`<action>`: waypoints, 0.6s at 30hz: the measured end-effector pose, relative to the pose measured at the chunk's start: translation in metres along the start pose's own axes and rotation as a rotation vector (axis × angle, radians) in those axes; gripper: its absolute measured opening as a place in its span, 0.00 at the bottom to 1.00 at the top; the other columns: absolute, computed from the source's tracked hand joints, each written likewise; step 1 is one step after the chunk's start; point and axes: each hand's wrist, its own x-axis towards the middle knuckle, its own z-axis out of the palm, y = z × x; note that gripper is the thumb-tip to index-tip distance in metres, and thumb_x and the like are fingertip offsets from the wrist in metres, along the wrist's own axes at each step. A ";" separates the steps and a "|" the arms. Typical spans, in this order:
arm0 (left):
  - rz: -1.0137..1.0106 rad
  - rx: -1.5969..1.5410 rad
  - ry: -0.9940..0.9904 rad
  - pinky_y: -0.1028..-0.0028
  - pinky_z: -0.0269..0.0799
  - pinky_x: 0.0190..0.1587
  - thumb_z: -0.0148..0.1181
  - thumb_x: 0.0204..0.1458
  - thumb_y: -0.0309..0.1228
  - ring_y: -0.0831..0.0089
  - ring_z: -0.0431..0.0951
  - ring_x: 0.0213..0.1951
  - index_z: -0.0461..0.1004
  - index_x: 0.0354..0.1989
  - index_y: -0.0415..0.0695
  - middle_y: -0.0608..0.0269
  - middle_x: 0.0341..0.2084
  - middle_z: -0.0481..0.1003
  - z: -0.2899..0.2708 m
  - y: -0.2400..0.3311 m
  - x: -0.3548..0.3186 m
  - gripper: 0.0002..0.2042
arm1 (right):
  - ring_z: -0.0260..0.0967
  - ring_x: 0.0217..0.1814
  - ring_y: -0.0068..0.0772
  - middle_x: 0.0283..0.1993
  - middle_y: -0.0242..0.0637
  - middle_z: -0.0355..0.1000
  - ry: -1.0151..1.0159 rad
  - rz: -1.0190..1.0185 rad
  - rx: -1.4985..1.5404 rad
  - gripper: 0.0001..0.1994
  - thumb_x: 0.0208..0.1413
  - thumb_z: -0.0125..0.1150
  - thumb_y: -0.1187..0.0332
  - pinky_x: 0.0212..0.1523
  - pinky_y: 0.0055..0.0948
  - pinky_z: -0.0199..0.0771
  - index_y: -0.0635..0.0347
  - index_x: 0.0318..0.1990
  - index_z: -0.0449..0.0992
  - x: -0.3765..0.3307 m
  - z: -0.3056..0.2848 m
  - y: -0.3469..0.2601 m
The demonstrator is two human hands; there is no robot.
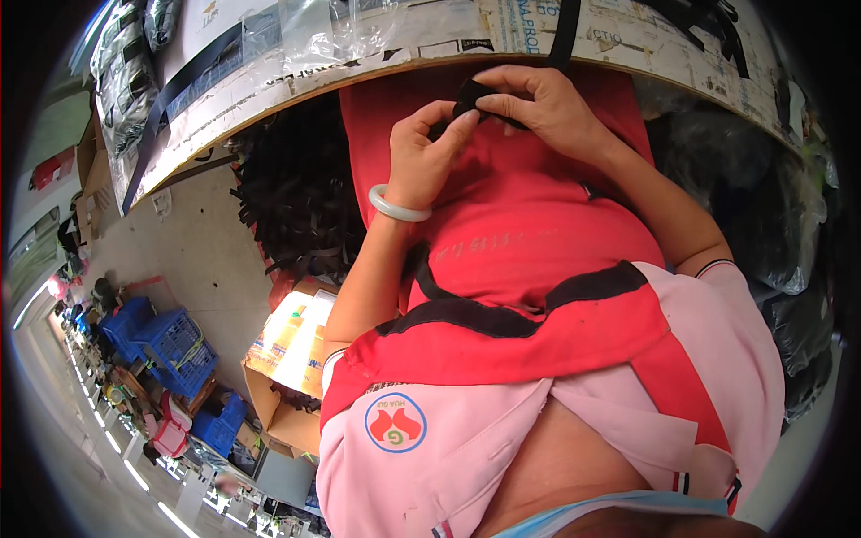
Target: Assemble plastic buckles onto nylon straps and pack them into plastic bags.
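Black piece: small dark fabric bit [471, 97], top centre of frame, just below the table edge, pinched between both hands.
Strap link: black webbing strap [563, 31] runs up from the hands over the table top; can't tell if the piece is its end or a separate bit.
Handling (judged): light, soft, floppy, likely woven so not slippery; not fragile. Will fold or twist if held at one spot only.
Where to hold: best at the two ends w/ fingertips, close together, so the middle stays taut; a pinch grip looks enough, no force needed.
Left hand: [426, 152] fingers curled, thumb + forefinger tips closed on the piece's lower left side; pale jade-like bangle [395, 206] on the wrist.
Right hand: [547, 108] comes in from the right, fingers bent over, tips narrow on the piece's top/right.
Behind hands: red apron [529, 242] w/ black trim, over a pink shirt.
Table: curved-looking board edge [269, 99], top covered w/ taped card and clear plastic.
Under table: heap of black straps [296, 197], centre left.
Floor, lower left: open cardboard box [287, 359], blue crates [166, 345] further left.
Right edge: dark plastic bags [762, 206].
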 end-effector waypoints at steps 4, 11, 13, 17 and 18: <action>-0.199 -0.130 -0.116 0.83 0.66 0.21 0.59 0.55 0.27 0.83 0.72 0.21 0.76 0.34 0.37 0.66 0.22 0.75 -0.006 0.007 0.003 0.06 | 0.68 0.23 0.16 0.25 0.30 0.72 0.104 0.152 0.086 0.11 0.59 0.59 0.64 0.24 0.15 0.69 0.63 0.41 0.74 -0.003 -0.006 -0.010; -0.023 -0.341 0.074 0.81 0.70 0.25 0.59 0.55 0.26 0.80 0.74 0.25 0.76 0.44 0.35 0.64 0.28 0.78 0.010 -0.002 0.002 0.10 | 0.68 0.21 0.14 0.25 0.29 0.72 -0.050 0.315 0.401 0.10 0.60 0.57 0.62 0.20 0.13 0.68 0.59 0.35 0.72 -0.009 0.003 -0.015; 0.004 -0.284 0.109 0.82 0.68 0.25 0.60 0.54 0.25 0.82 0.73 0.24 0.77 0.43 0.36 0.66 0.26 0.77 0.013 -0.007 0.001 0.10 | 0.67 0.21 0.13 0.26 0.28 0.71 -0.030 0.295 0.551 0.09 0.62 0.55 0.63 0.21 0.12 0.68 0.59 0.35 0.72 -0.007 0.003 -0.010; 0.056 -0.249 0.175 0.83 0.64 0.21 0.62 0.53 0.24 0.85 0.69 0.21 0.79 0.43 0.37 0.69 0.23 0.76 0.015 -0.007 0.002 0.10 | 0.67 0.21 0.13 0.26 0.28 0.70 0.005 0.320 0.655 0.09 0.62 0.54 0.64 0.22 0.12 0.68 0.59 0.35 0.72 -0.005 0.008 -0.011; 0.079 -0.265 0.188 0.83 0.64 0.21 0.62 0.53 0.24 0.85 0.69 0.20 0.78 0.43 0.37 0.69 0.23 0.76 0.015 -0.006 0.003 0.10 | 0.66 0.21 0.13 0.26 0.28 0.70 -0.023 0.327 0.651 0.08 0.62 0.54 0.64 0.22 0.12 0.68 0.59 0.35 0.71 -0.005 0.009 -0.011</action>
